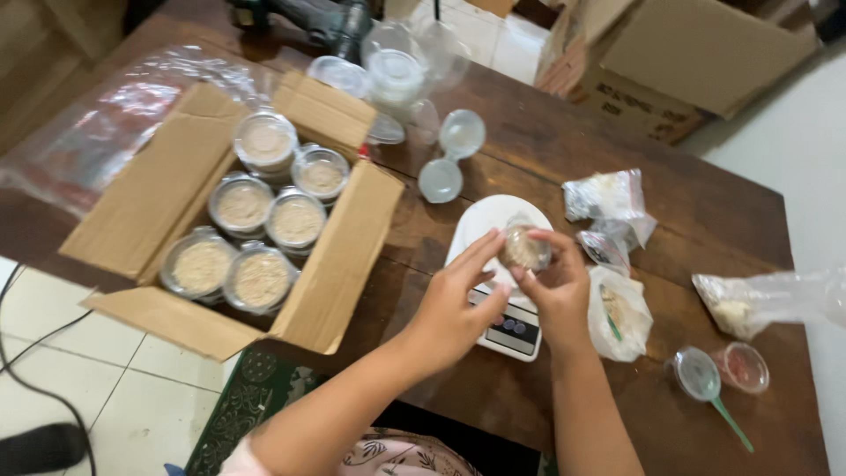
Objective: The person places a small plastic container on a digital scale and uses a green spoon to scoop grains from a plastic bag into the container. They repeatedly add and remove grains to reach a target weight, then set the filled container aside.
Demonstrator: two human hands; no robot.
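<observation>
Small clear tub [526,249] of pale grain is sitting between your two hands above the white scale [493,264]: your left hand [454,304] is pinching its left rim, your right hand [557,286] is gripping its right side, equally near.

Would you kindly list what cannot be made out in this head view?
- Small round container: fingers of the left hand and right hand cover its sides; lid state unclear.
- Kitchen scale: display too small and partly behind the hands.
- Cardboard box: lower tubs hidden under the top layer.
- Dark tool: cut off by the top edge.
</observation>
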